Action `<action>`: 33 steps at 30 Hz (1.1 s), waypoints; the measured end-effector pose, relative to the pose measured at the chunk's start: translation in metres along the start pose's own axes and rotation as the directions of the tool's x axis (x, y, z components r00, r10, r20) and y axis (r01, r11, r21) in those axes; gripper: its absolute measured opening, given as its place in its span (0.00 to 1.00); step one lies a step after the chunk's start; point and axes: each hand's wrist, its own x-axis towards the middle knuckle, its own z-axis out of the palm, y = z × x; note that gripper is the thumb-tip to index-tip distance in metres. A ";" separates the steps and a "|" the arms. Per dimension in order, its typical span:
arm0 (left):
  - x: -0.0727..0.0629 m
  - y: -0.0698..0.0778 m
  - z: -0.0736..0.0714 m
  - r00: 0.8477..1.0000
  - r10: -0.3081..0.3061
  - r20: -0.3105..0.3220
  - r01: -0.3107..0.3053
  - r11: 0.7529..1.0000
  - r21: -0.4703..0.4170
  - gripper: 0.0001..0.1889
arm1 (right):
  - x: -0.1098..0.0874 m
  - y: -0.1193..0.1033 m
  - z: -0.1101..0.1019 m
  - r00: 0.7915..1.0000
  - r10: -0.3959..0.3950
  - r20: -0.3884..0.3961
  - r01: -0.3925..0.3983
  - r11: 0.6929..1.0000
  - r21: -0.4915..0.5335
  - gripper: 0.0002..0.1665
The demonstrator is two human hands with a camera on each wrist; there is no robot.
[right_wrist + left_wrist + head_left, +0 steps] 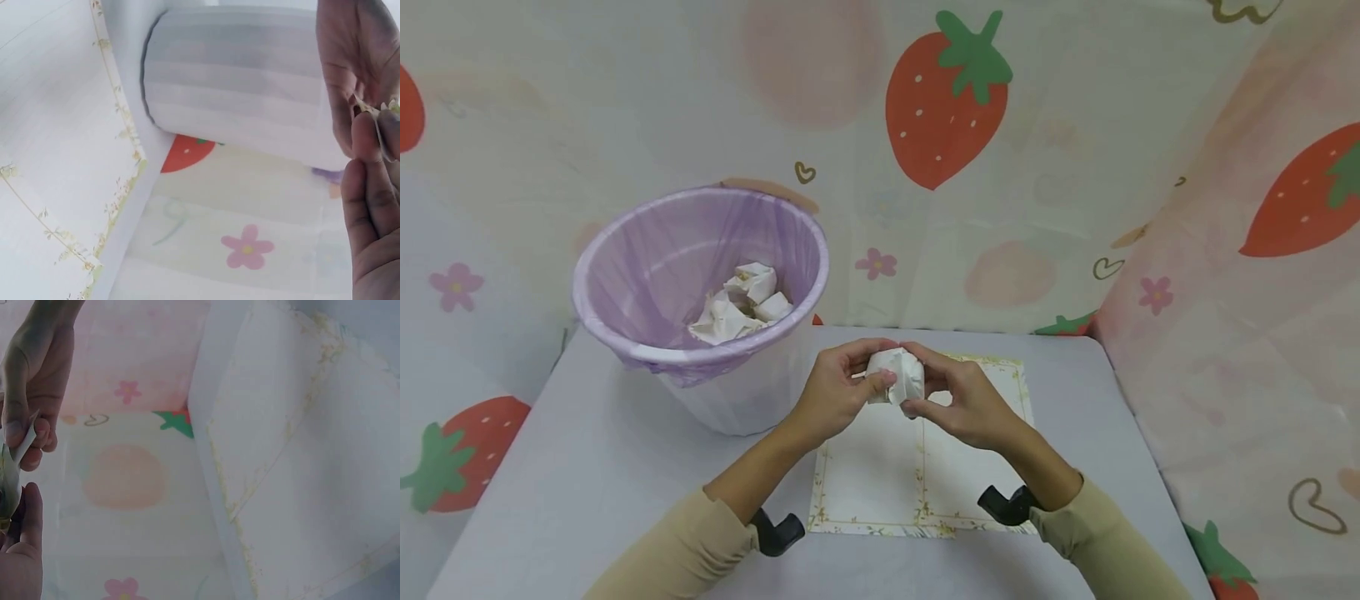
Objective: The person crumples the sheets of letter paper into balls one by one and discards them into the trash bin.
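Both hands meet over the table around a crumpled ball of white paper (898, 373). My left hand (842, 385) grips its left side, the thumb lying across the front. From the right, my right hand (967, 395) pinches it between thumb and fingers. Beneath them lie sheets of white paper (868, 475) with a yellow floral border, side by side and overlapping a little. In the left wrist view a thin edge of the crumpled paper (24, 445) sticks out between the fingertips. Parts of the ball are hidden behind the fingers.
A white bin (730, 400) with a purple liner (647, 250) stands at the left. Inside it lie several crumpled white papers (724, 320). Behind the white-covered table (647, 492) hangs a strawberry-print cloth (1075, 108), which also covers the right side.
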 end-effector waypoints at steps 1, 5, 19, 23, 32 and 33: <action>0.000 0.002 -0.002 1.000 -0.019 0.004 0.019 1.000 -0.007 0.19 | 0.000 -0.001 0.001 1.000 -0.010 -0.006 0.010 1.000 -0.014 0.38; 0.001 0.006 -0.007 0.994 -0.101 0.048 0.101 0.995 -0.003 0.19 | 0.000 0.000 0.001 0.995 -0.096 -0.005 0.095 0.988 -0.122 0.37; 0.003 0.007 -0.015 0.967 -0.232 0.107 0.239 0.969 -0.061 0.21 | 0.003 0.004 0.002 0.895 -0.442 0.063 0.397 0.723 -0.565 0.45; 0.001 0.004 -0.005 0.968 -0.251 -0.014 0.244 0.951 -0.192 0.20 | 0.007 0.001 0.000 0.891 -0.453 0.025 0.387 0.730 -0.563 0.44; -0.004 0.000 0.011 0.956 -0.208 -0.207 0.121 0.922 -0.367 0.13 | 0.011 -0.002 -0.005 0.900 -0.431 -0.061 0.346 0.793 -0.502 0.37; -0.004 -0.001 0.011 0.959 -0.197 -0.202 0.113 0.924 -0.365 0.13 | 0.011 -0.002 -0.005 0.901 -0.428 -0.071 0.342 0.802 -0.490 0.36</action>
